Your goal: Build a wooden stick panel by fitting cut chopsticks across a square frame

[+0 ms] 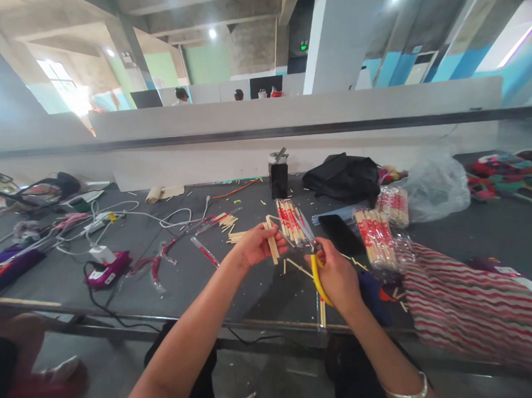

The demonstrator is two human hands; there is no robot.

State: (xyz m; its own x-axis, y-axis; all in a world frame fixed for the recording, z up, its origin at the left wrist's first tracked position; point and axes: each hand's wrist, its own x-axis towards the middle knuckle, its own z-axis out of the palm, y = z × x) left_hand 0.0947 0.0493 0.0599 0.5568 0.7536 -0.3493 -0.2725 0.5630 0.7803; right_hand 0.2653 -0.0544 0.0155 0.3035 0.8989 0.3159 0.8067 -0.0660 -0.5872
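My left hand (256, 245) pinches a few wooden sticks (272, 242) that stand nearly upright between its fingers. To its right, my right hand (336, 273) grips scissors with yellow handles (318, 280), their blades pointing up and to the left. Beyond the hands lies a bundle of wrapped chopsticks (289, 220) with red printing. Short stick pieces (228, 221) are piled behind my left hand. Longer loose sticks (299, 268) rest on the dark table (245, 296) between the hands. Empty red-and-clear wrappers (205, 252) are scattered to the left.
On the right are a black phone (340, 233), wrapped chopstick bundles (376, 237), a plastic bag (436, 185), a black bag (343, 176) and striped cloth (470, 300). White cables (168, 220) and a purple power strip (110, 271) lie left. An upright phone (279, 180) stands behind.
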